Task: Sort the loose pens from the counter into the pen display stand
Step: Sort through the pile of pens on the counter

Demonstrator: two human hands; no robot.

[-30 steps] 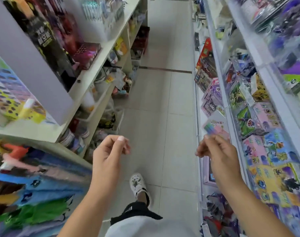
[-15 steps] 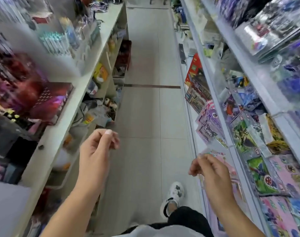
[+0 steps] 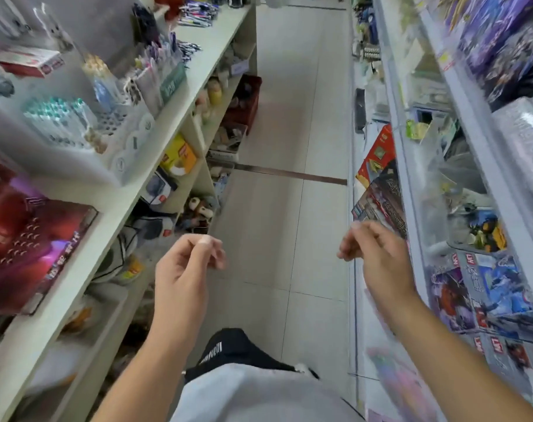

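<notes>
While both hands are held out over the aisle floor (image 3: 289, 208), the pen display stand (image 3: 113, 129) is seen on the worktop (image 3: 180, 95) ahead and left of the left hand (image 3: 183, 269). Loose pens (image 3: 195, 18) are scattered farther along it. Each grip is loosely curled; nothing is held in the left, and the blurred right hand (image 3: 378, 257) appears empty.

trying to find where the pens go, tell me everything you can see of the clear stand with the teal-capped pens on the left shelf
The clear plastic pen display stand sits on the white left shelf, tilted back in stepped tiers. Its rear rows hold upright white pens with teal caps; some holes in front of them look empty, and round white labels line its front edge. It looks blurred. Neither hand touches it.
</notes>
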